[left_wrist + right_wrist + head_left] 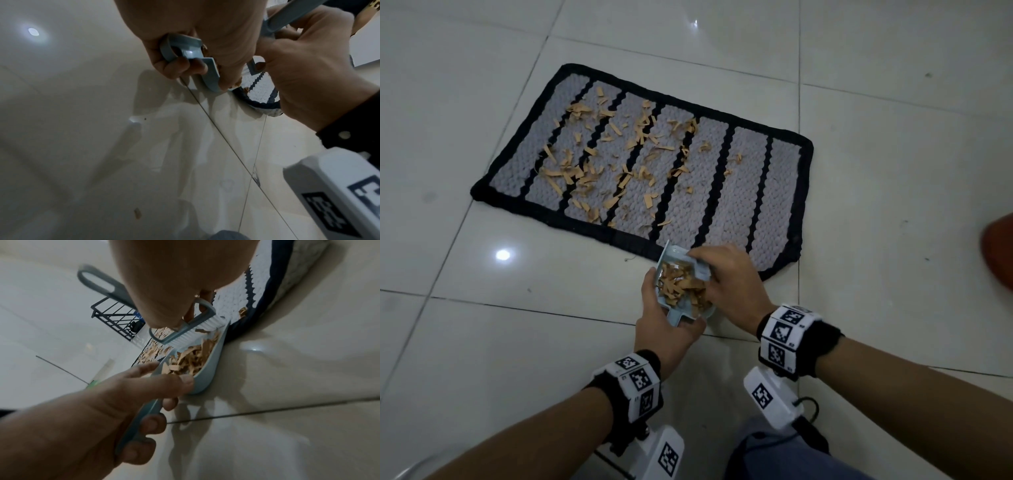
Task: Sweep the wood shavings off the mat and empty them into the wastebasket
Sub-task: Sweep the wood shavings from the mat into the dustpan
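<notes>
A grey mat (736,192) with black stripes and a black border lies on the tiled floor, with several tan wood shavings (592,171) scattered over its left half. My left hand (667,322) grips the handle of a light-blue dustpan (671,305), held tilted just off the mat's near edge, with a heap of shavings (191,360) in it. My right hand (726,277) grips a small light-blue brush (185,332), and its white bristles sit at the pan's mouth. No wastebasket is plainly in view.
Glossy pale floor tiles (517,325) surround the mat. A red-brown object (1000,253) shows at the right edge. A black wire rack (115,318) stands on the floor beyond the mat. One loose shaving (137,213) lies on a tile. My knee (774,459) is at the bottom.
</notes>
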The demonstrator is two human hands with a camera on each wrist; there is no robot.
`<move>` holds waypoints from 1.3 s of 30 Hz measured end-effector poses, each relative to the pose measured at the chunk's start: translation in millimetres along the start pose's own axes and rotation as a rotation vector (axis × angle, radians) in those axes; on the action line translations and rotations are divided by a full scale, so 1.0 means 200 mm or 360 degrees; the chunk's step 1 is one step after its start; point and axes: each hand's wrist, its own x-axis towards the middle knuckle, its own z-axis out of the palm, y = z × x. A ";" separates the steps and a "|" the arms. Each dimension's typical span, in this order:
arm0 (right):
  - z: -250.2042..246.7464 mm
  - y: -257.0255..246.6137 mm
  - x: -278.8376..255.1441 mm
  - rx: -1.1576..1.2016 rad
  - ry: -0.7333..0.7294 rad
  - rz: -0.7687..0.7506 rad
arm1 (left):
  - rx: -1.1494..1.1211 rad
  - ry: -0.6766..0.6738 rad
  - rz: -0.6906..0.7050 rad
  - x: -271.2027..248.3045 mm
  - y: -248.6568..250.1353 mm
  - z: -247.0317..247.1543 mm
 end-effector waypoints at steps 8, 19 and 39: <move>-0.11 0.04 0.23 0.0597 0.0436 0.0772 | 0.0056 -0.0017 -0.0020 0.02 0.03 -0.05; -0.35 0.35 0.79 -0.0088 0.0609 0.0826 | 0.0222 0.0042 -0.0041 0.03 0.11 -0.05; -0.15 0.16 0.86 0.0103 0.0644 0.0570 | 0.0176 0.0057 -0.0075 0.04 0.09 -0.10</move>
